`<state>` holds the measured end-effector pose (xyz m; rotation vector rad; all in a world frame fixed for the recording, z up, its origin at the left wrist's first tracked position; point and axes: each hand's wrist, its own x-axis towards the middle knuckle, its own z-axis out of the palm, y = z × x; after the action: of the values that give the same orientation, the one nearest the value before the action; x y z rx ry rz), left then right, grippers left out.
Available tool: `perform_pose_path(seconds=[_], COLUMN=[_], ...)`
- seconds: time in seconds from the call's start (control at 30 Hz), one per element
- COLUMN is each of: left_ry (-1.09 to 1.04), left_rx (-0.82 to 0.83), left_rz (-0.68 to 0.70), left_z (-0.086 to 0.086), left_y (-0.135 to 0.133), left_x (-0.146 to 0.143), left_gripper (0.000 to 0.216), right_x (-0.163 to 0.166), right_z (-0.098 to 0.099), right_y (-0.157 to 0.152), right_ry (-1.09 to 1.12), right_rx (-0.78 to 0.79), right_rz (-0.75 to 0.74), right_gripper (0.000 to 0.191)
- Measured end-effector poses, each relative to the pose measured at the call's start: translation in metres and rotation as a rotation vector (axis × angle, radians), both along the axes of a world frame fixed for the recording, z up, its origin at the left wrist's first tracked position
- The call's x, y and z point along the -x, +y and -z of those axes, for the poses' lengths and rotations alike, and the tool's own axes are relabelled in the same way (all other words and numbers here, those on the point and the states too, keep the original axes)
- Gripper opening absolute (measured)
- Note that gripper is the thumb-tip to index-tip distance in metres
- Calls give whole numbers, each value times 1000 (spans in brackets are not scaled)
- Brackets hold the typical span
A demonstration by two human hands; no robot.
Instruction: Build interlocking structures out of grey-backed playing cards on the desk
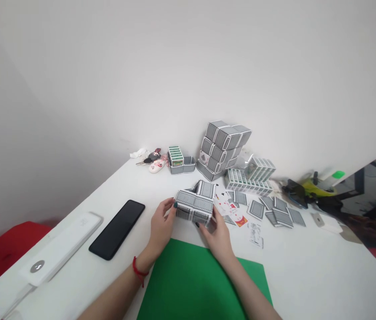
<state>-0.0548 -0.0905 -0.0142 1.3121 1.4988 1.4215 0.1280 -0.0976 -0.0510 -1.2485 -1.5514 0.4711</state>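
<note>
Between my two hands is a block built of folded playing cards (194,202), grey patterned backs outward, with one flap or panel raised at its far side. My left hand (163,222) grips its left end, thumb and fingers against the side. At the right end and near lower edge, my right hand (219,235) holds it with bent fingers. Beyond it, a tall stack of similar card blocks (223,149) leans by the wall. Loose playing cards (279,212) lie to the right, some face up.
A green sheet (194,284) lies under my forearms. To the left are a black phone (117,229) and a white power strip (64,249). Green-and-white card boxes (250,181), a low card tray (188,166) and keys with charms (154,160) stand along the wall.
</note>
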Motion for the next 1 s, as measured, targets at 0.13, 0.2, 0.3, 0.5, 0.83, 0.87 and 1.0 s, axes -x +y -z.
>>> perform_pose_path(seconds=[0.13, 0.2, 0.3, 0.5, 0.83, 0.87, 1.0], left_ry=[-26, -53, -65, -12, 417, 439, 483], left_rx=[6, 16, 8, 1, -249, -251, -287], left_rz=[-29, -15, -7, -56, 95, 140, 264], left_z=[8, 9, 5, -10, -4, -3, 0], left_y=[12, 25, 47, 67, -6, -8, -3], left_x=[1, 2, 2, 1, -8, -9, -4], left_gripper=[37, 38, 39, 39, 44, 44, 38], right_x=[14, 20, 27, 30, -14, -18, -28], right_z=[-5, -8, -11, -11, -28, -29, -25], right_y=[-15, -22, -29, -35, -6, -2, 9], right_ry=[16, 24, 21, -84, -88, -68, 69], right_rx=[8, 5, -17, -29, -157, -142, 0], right_rz=[12, 16, 17, 62, 244, 199, -30], right_gripper=[57, 52, 44, 34, 38, 39, 29])
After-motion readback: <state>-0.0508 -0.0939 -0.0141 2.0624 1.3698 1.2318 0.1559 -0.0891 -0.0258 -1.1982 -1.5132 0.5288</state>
